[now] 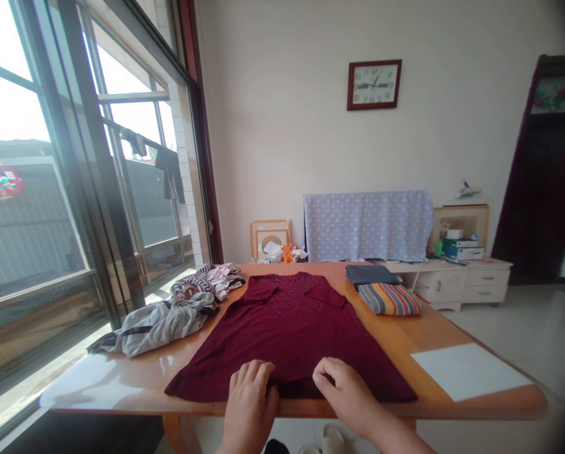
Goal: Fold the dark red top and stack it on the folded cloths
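In the head view, with the clock face centred on the maroon top (292,340), that single garment lies spread flat on the wooden table (457,334), its neckline toward twelve and its wide hem toward six, along the near table edge; its long axis runs from six to twelve. Its two short sleeves lie turned inward over the upper part, at eleven and one, beside a ring of small dotted decoration. The left hand (250,396) is over the hem near seven, fingers bent downward, and the right hand (343,386) is near five, fingers curled in toward the thumb; whether either pinches the cloth I cannot tell. At two o'clock sit two folded pieces, a dark folded cloth (371,275) and, nearer, a striped folded cloth (390,299). Between nine and ten is a loose heap: a grey garment (162,325), a black-and-white striped garment (195,282) and a pink patterned piece (224,279); its exact count is unclear. One white sheet (469,371) lies between three and four. Beyond, toward one, a wall clock (374,85) bears readable numerals; print on the stacked boxes (463,251), toward two, is too small to read.
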The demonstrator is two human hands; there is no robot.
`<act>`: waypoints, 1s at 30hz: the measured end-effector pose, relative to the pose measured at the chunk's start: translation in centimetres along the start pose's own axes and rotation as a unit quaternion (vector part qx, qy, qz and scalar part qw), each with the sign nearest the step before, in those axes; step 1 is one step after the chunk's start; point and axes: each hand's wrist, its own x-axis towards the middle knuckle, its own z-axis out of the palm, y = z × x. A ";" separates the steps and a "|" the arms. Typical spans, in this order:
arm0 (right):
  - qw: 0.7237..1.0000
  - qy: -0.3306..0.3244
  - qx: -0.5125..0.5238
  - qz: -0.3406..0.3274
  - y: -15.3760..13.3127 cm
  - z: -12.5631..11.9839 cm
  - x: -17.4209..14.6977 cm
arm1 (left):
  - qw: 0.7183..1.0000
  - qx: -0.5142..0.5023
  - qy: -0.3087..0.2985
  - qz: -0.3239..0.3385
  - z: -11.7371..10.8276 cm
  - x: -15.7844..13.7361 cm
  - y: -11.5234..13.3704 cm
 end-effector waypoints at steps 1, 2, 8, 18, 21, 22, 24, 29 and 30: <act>1.000 0.014 -0.019 -0.003 -0.1 -0.2 0.0 | 0.999 0.024 0.012 -0.022 -0.2 0.1 0.0; 0.999 0.028 -0.040 -0.004 -0.1 -0.4 0.0 | 0.997 0.050 0.024 -0.048 -0.4 0.3 -0.1; 0.993 0.048 -0.100 0.052 -0.7 -0.7 -0.2 | 0.981 0.083 0.012 -0.177 -1.8 1.1 -1.6; 0.989 0.081 -0.121 0.033 -0.5 1.2 -1.1 | 0.999 -0.015 -0.028 0.000 0.2 -1.0 1.1; 0.989 0.088 -0.121 0.021 0.1 1.4 -1.6 | 0.999 -0.028 -0.034 0.032 0.3 -1.4 1.5; 0.988 0.089 -0.124 0.020 0.2 1.5 -1.9 | 0.999 -0.028 -0.035 0.031 0.2 -1.5 1.4; 0.987 0.081 -0.136 0.013 0.2 1.4 -2.4 | 0.998 -0.026 -0.041 0.029 0.1 -1.5 1.2; 0.981 0.041 -0.188 -0.038 -0.5 1.0 -3.3 | 0.998 -0.024 -0.056 0.027 -0.3 -1.5 1.2; 0.979 0.039 -0.199 -0.039 -0.7 1.0 -3.4 | 0.998 -0.023 -0.057 0.024 -0.3 -1.5 1.3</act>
